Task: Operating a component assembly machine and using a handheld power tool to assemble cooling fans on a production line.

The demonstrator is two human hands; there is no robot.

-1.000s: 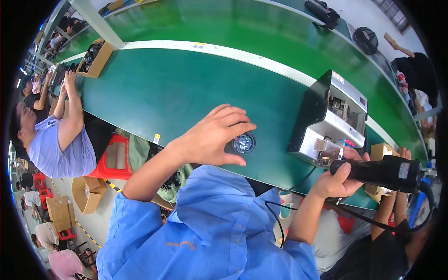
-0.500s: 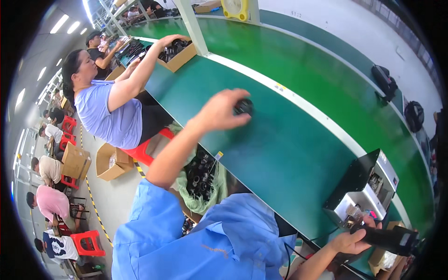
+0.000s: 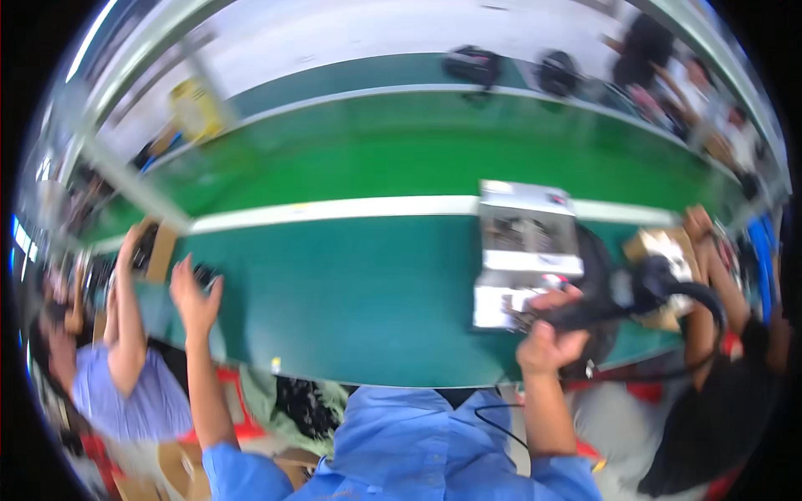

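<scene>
My left hand (image 3: 192, 302) is over the left part of the green worktable (image 3: 359, 292), its fingers stretched and the thumb apart. A small dark rounded part (image 3: 205, 273) lies just past the gap between thumb and fingers; blur hides whether they touch. On the right, my right hand (image 3: 551, 342) is closed round a black handheld tool (image 3: 576, 315) with a thick dark cable. The tool's front end is over the silver-grey metal box (image 3: 528, 224), which has an open compartment holding small metallic pieces. Motion smears the tool's outline.
A cardboard box (image 3: 163, 253) of dark parts stands at the left, by a co-worker's arm (image 3: 127, 313). Another carton (image 3: 660, 250) is at the right, near a second co-worker's hand (image 3: 697, 224). Below the table edge sits a green sack (image 3: 271, 405) of black parts. A white rail (image 3: 359, 206) runs behind.
The view has swung to the right and levelled out. My left hand is nearer the left carton, its fingers straighter beside the dark part. My right hand still grips the black tool.
</scene>
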